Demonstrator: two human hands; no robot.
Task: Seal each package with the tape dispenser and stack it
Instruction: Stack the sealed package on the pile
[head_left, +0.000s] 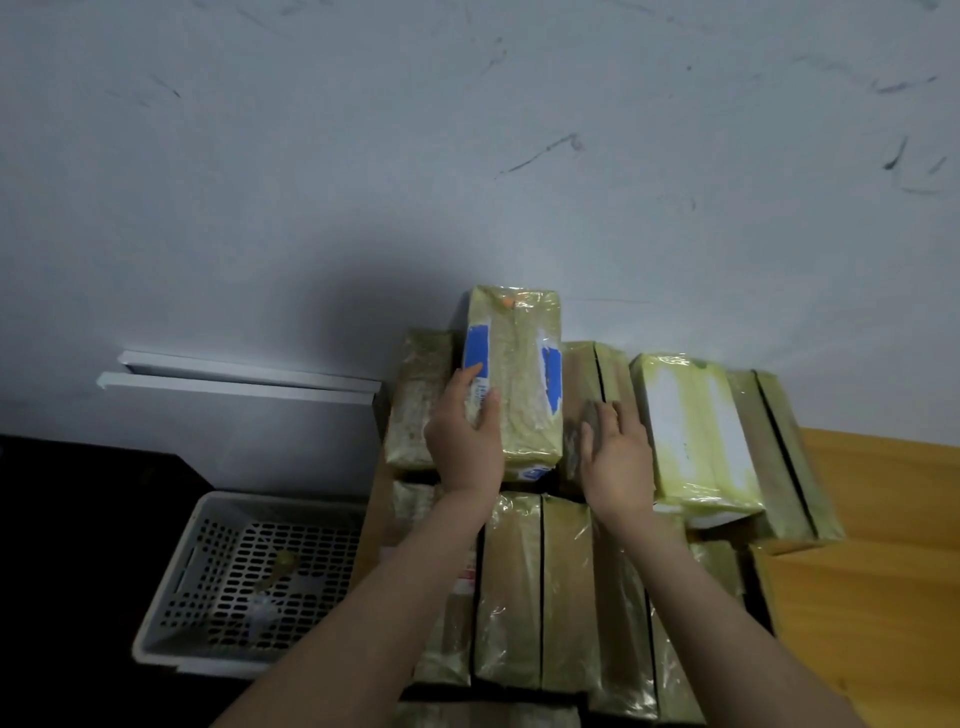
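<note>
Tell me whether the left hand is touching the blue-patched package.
Touching. In the head view the left hand grips the blue-patched package by its left edge, thumb and fingers curled round it.

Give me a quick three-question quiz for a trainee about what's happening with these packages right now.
1. True or false: the left hand grips the package with blue patches.
2. What colour is the perforated basket on the floor? A red, B white, C green.
3. Fill in: the right hand touches a brown package lying to the ____ of the one with blue patches.

Key: 1 true; 2 B; 3 right.
</note>
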